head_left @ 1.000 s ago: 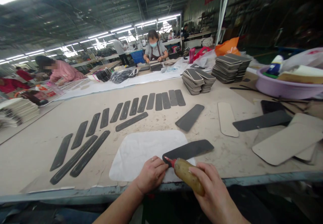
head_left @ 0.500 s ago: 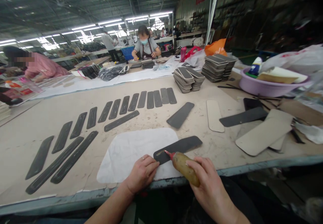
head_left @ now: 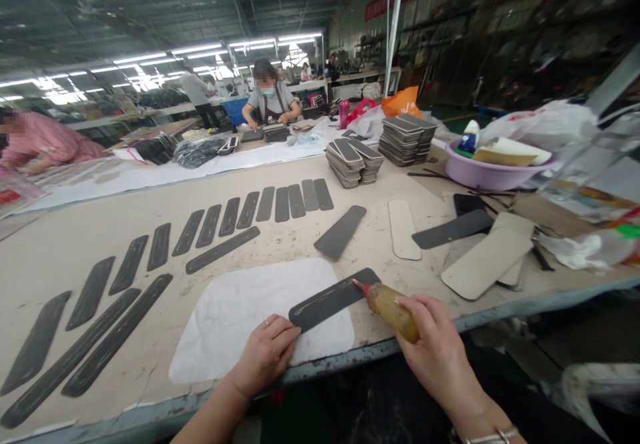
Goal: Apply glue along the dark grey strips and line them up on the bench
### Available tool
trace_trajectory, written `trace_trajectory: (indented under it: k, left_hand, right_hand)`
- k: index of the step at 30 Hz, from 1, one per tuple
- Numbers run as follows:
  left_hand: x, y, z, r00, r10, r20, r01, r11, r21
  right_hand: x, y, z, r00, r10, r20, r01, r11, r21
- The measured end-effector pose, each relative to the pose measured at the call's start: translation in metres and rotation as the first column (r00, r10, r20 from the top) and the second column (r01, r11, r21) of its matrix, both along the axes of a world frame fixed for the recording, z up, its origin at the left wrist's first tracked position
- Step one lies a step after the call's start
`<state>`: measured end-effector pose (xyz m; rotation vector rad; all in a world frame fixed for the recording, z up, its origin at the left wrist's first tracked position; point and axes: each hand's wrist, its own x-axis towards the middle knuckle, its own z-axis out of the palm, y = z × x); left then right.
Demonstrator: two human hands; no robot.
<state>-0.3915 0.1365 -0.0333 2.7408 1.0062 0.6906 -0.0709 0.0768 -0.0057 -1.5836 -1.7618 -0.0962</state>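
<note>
A dark grey strip with rounded corners (head_left: 333,301) lies partly on a white sheet (head_left: 225,317) near the table's front edge. My left hand (head_left: 270,351), fingers curled together, grips the strip's near left end. In my right hand (head_left: 433,337) is a yellowish glue bottle (head_left: 393,311), tilted, its red nozzle at the strip's far right end. A shiny line of glue runs along the strip's upper side from the left end toward the nozzle. Behind lies a row of dark strips (head_left: 187,233), several with shiny lines on them. Another dark strip (head_left: 341,233) lies just beyond the white sheet.
Beige pieces (head_left: 487,257) overlap at the right, beside a single beige strip (head_left: 404,229). Stacks of strips (head_left: 353,161) stand at the back. A purple basin (head_left: 495,171) holds a bottle and sheets. A co-worker (head_left: 270,97) works across the table.
The bottle's nozzle has travelled from the strip's left part to its far right end, and the glue line is longer. My left hand stays at the left end. The view has shifted right.
</note>
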Motion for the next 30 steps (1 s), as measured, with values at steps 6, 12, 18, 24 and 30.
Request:
trace_trajectory:
  k: [6,12,18,24,30]
  left_hand:
    - [0.0,0.0,-0.001,1.0,0.001,-0.009,-0.001,1.0,-0.004]
    - [0.0,0.0,-0.001,1.0,0.003,-0.03,-0.003,1.0,-0.019]
    - [0.001,0.0,0.001,1.0,0.004,-0.02,-0.005,0.999,-0.034]
    - [0.001,0.0,0.001,1.0,0.0,-0.022,-0.001,0.999,-0.043]
    - [0.002,-0.001,0.001,1.0,0.009,-0.028,-0.01,0.999,-0.033]
  right_hand:
    - [0.019,0.004,-0.002,0.993,-0.116,0.016,0.115,0.992,0.046]
    - [0.024,0.0,-0.002,0.987,-0.16,-0.014,0.161,0.986,0.051]
    - [0.026,-0.007,-0.003,0.984,-0.172,-0.048,0.174,0.984,0.031]
    - [0.028,-0.016,-0.002,0.979,-0.198,-0.056,0.2,0.98,0.024]
    - [0.022,-0.029,0.023,0.965,-0.248,-0.085,0.258,0.954,0.149]
